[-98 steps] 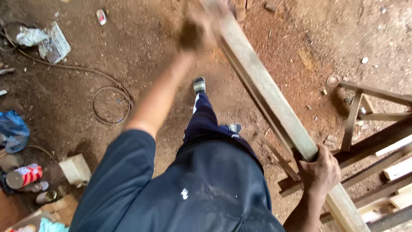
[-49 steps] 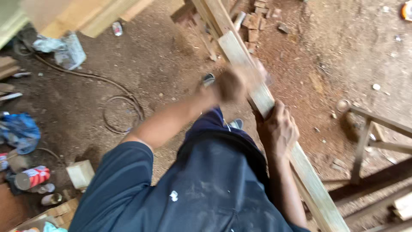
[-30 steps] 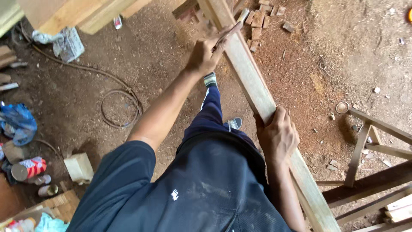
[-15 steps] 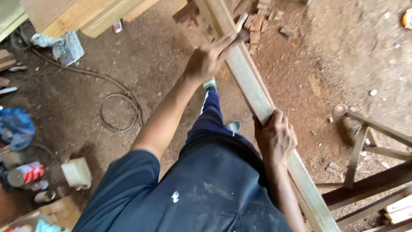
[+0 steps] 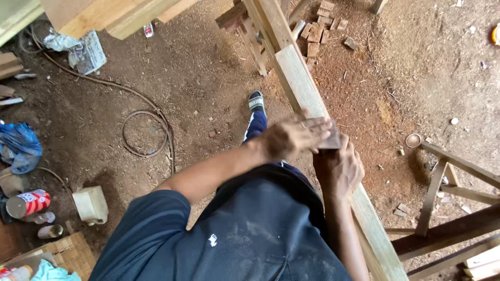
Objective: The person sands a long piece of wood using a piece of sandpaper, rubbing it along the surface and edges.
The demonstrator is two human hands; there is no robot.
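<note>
- Two hands are seen on one long wooden plank (image 5: 302, 86), which runs slantwise from the far top of the view down past the person's right side.
- The left hand (image 5: 291, 138) is laid flat across the plank's top face, fingers spread and pressed down, seemingly over a small dark block or pad (image 5: 330, 141); what that piece is cannot be told, as it is blurred.
- The right hand (image 5: 338, 166) is curled around the plank just below the left hand, almost touching it, so the plank is gripped from its near edge.
- Beyond the hands, small wood offcuts (image 5: 317, 31) lie scattered on the dirt floor (image 5: 198, 78), beside the plank's far stretch.
- To the right of the right hand, a wooden frame (image 5: 448, 208) of rails and legs stands close to the plank's near end.
- Well to the left of the left hand, a coiled cable (image 5: 146, 132) lies on the floor, and a sandalled foot (image 5: 255, 100) is planted between it and the plank.
- A splinter could be driven into the palm, judged from the rough sawn face under bare skin.
- The plank could slip or twist, since it is held at one spot only and its supports are hidden.
- A stumble could be caused by the cable or offcuts near the foot.
</note>
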